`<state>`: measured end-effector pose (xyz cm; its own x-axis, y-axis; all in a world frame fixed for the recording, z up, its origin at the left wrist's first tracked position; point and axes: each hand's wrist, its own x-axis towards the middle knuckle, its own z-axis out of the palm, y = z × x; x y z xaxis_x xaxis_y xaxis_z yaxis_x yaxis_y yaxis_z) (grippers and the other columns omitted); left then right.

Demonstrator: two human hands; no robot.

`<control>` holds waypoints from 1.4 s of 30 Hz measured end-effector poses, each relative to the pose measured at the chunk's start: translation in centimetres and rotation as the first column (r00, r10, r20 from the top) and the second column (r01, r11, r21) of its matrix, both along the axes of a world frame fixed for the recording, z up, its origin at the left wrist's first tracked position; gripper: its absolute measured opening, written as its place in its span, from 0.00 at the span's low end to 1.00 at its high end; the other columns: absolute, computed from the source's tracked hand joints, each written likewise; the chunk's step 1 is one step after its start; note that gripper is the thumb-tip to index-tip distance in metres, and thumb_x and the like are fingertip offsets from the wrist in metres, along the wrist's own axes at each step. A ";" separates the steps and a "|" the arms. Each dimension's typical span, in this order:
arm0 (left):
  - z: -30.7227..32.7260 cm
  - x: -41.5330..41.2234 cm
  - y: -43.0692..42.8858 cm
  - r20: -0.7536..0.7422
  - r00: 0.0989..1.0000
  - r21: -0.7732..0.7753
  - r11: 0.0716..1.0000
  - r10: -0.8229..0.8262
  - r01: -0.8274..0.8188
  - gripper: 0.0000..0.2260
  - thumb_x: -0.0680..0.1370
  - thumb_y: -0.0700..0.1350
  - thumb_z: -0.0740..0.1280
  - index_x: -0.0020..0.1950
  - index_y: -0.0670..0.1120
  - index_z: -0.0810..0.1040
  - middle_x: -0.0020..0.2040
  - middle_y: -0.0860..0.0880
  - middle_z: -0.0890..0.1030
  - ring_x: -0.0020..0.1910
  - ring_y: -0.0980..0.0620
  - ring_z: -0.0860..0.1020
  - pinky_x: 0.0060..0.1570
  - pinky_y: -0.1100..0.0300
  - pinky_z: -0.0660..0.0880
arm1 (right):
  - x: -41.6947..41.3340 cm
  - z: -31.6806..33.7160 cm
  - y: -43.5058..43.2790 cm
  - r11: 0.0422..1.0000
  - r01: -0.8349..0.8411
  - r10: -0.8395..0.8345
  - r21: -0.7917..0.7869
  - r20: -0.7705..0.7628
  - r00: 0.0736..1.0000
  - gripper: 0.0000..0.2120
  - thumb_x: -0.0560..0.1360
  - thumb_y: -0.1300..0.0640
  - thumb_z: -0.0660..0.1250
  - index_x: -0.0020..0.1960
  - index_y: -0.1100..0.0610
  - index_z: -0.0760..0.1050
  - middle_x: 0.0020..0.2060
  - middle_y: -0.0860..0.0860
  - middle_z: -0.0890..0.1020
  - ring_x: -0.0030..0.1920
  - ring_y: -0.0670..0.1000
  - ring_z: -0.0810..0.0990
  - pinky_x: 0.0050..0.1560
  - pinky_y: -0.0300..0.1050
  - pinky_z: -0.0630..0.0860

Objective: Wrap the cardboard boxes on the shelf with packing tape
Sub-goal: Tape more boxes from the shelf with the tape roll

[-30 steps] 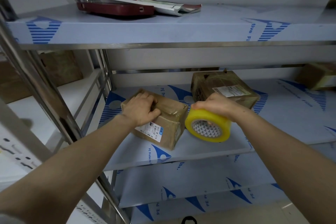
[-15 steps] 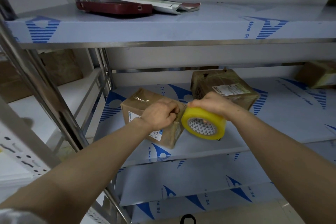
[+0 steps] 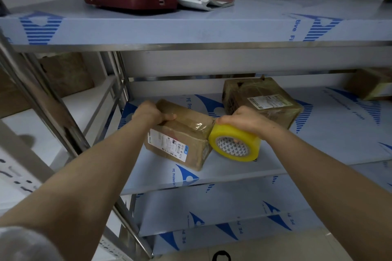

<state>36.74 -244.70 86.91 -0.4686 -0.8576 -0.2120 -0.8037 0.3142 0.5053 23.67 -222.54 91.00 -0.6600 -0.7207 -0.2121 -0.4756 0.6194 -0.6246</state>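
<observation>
since half a second ago the left hand [image 3: 151, 113] has left its spot beside the roll and gone to the far left end of the small cardboard box [image 3: 182, 135]. its fingers curl over the top edge there, thumb lying on the top face. the right hand [image 3: 244, 119] has kept its clasp over the yellow packing tape roll [image 3: 234, 144], which touches the top corner of the box's right end. the box lies on the middle shelf [image 3: 233, 176], left of centre, with its shipping label [image 3: 167, 143] facing near. a larger taped box [image 3: 263, 101] sits just beyond the roll.

the step looks like drawing a band of tape round the small box. to do it well, keep the left grip firm so the box cannot skid and hold the roll close against the cardboard. pull the strip taut and square to the edge, and turn the box rather than overreach. whether a strip already joins roll and box is too faint to tell.
</observation>
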 end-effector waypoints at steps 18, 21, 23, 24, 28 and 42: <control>0.3 -4.4 1.7 0.185 0.779 -0.515 0.616 -0.599 0.596 0.25 0.82 0.58 0.47 0.51 0.45 0.78 0.51 0.44 0.80 0.49 0.48 0.77 0.51 0.54 0.71 | -0.1 -1.0 -0.3 0.999 0.022 -0.024 0.034 0.058 0.998 0.20 0.70 0.37 0.68 0.38 0.55 0.74 0.36 0.53 0.75 0.39 0.50 0.75 0.38 0.43 0.68; -0.7 -5.7 0.6 0.312 0.761 -0.355 0.673 -0.569 0.649 0.29 0.82 0.61 0.44 0.47 0.46 0.80 0.45 0.45 0.81 0.44 0.50 0.77 0.48 0.56 0.70 | -0.1 -0.8 -0.6 0.999 0.017 -0.017 0.039 0.014 1.000 0.21 0.71 0.39 0.67 0.31 0.54 0.68 0.30 0.50 0.69 0.32 0.48 0.69 0.33 0.43 0.63; -1.2 -6.5 0.5 0.310 0.768 -0.348 0.685 -0.560 0.640 0.30 0.82 0.60 0.43 0.49 0.45 0.80 0.47 0.44 0.81 0.45 0.49 0.77 0.50 0.56 0.70 | -0.1 -0.7 -0.7 0.999 0.018 -0.019 0.036 0.002 1.000 0.22 0.71 0.37 0.67 0.32 0.54 0.68 0.29 0.50 0.69 0.31 0.47 0.69 0.31 0.42 0.62; -1.3 -6.8 0.5 0.308 0.770 -0.350 0.686 -0.559 0.638 0.30 0.82 0.59 0.43 0.50 0.44 0.80 0.48 0.43 0.81 0.45 0.49 0.76 0.50 0.56 0.69 | -0.1 -0.7 -0.7 0.999 0.020 -0.021 0.036 0.006 1.000 0.23 0.70 0.36 0.67 0.32 0.54 0.68 0.29 0.50 0.69 0.31 0.47 0.69 0.31 0.42 0.63; -1.0 -7.0 0.7 0.262 0.774 -0.319 0.706 -0.576 0.633 0.31 0.81 0.61 0.42 0.44 0.46 0.78 0.45 0.45 0.80 0.42 0.51 0.74 0.48 0.57 0.67 | -0.1 -0.8 -0.4 0.999 0.043 -0.043 0.005 0.048 0.998 0.22 0.70 0.36 0.67 0.34 0.54 0.70 0.30 0.50 0.72 0.32 0.47 0.72 0.32 0.41 0.64; -1.9 -8.7 6.3 0.203 0.692 -0.496 0.536 -0.693 0.683 0.27 0.80 0.62 0.47 0.34 0.47 0.71 0.37 0.45 0.77 0.39 0.49 0.76 0.38 0.58 0.69 | 0.2 -0.1 -0.6 0.998 0.063 -0.060 -0.026 0.123 0.991 0.20 0.73 0.41 0.64 0.33 0.56 0.72 0.33 0.55 0.73 0.34 0.51 0.74 0.34 0.42 0.67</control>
